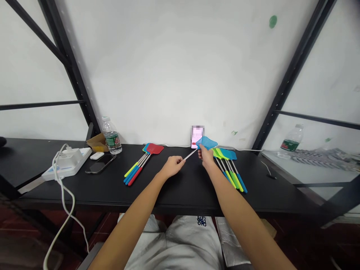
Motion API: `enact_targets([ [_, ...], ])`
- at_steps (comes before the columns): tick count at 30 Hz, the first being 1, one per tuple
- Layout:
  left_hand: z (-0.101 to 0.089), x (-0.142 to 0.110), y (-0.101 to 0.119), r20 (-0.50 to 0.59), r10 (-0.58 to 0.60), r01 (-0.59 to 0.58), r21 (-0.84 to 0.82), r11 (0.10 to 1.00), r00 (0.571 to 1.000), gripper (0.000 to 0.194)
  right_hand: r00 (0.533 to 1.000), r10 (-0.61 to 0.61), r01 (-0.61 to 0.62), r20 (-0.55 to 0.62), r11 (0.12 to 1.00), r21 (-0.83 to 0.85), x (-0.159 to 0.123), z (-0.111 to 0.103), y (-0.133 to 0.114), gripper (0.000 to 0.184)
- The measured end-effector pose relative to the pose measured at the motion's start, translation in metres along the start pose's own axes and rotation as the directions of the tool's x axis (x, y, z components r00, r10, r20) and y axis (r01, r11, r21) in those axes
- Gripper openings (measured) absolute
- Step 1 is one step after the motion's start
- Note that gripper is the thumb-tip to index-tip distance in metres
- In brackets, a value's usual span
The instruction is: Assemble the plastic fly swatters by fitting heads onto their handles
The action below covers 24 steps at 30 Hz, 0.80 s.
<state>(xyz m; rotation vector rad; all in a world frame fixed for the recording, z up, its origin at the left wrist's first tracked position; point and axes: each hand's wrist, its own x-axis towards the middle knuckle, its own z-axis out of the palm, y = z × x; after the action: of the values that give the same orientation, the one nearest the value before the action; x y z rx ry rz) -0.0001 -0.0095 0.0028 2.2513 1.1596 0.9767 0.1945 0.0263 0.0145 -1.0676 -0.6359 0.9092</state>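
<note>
I hold one blue fly swatter [207, 142] between both hands above the black table [182, 187]. My left hand [172, 166] is closed around the lower end of its metal rod. My right hand [206, 155] pinches the rod just below the blue head. A pile of fly swatters with red and blue heads [143, 161] lies to the left of my hands. Another pile with green and blue heads [229, 165] lies to the right, close to my right wrist.
A water bottle [111, 137], a cardboard box [97, 142], an earbud case [97, 155], a dark phone [100, 164] and a white power strip [67, 161] with a hanging cable sit at the left. A small pink phone [197, 137] leans on the wall. A second bottle [291, 142] stands on the right shelf.
</note>
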Motion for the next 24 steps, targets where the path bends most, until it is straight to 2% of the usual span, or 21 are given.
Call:
enact_targets([
  [8,0.0,0.001,-0.001,0.023,-0.027,0.028,-0.023,0.999,0.999,0.041,0.997,-0.003,-0.002,0.076,0.998,0.066,0.0,0.0,0.0,0.028],
  [16,0.001,0.003,0.0,0.092,-0.096,0.114,-0.215,0.97,0.991,0.04,0.987,-0.039,0.018,0.157,0.991,0.132,0.005,-0.002,0.001,0.037],
  [20,-0.001,0.002,0.005,0.179,-0.144,0.204,-0.382,0.902,0.973,0.039,0.973,-0.059,0.018,0.223,0.983,0.181,0.002,-0.002,-0.006,0.042],
  [24,-0.005,0.002,0.009,0.256,-0.12,0.245,-0.539,0.806,0.959,0.04,0.952,-0.08,0.013,0.296,0.975,0.221,-0.002,-0.003,-0.014,0.043],
])
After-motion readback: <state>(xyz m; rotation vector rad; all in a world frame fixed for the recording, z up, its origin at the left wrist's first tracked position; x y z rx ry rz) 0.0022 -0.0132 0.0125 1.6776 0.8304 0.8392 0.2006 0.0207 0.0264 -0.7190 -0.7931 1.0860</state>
